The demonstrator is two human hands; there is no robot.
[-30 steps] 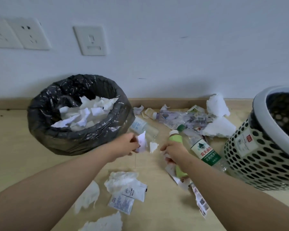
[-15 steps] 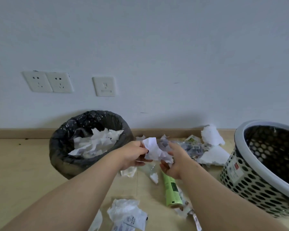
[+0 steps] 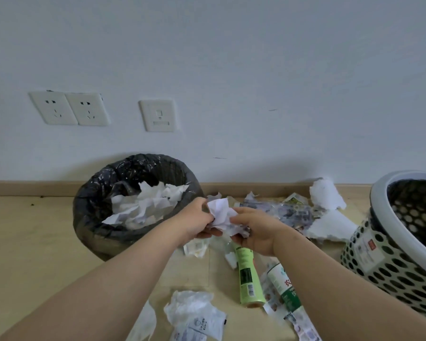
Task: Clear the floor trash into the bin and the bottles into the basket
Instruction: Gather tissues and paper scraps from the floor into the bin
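The round bin with black plastic liner [image 3: 89, 217] sits just left of the left hand [image 3: 194, 221], which pinches a crumpled white paper wad [image 3: 220, 212]; the right hand [image 3: 256, 230] grips its other side. I'd bunch it tight, then swing it left over the bin. A white perforated basket [image 3: 379, 267] stands right of both hands.

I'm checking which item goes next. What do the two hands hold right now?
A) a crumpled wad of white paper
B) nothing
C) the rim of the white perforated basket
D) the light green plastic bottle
A: the left hand and right hand both grip the crumpled wad of white paper, while the light green plastic bottle lies untouched below them.
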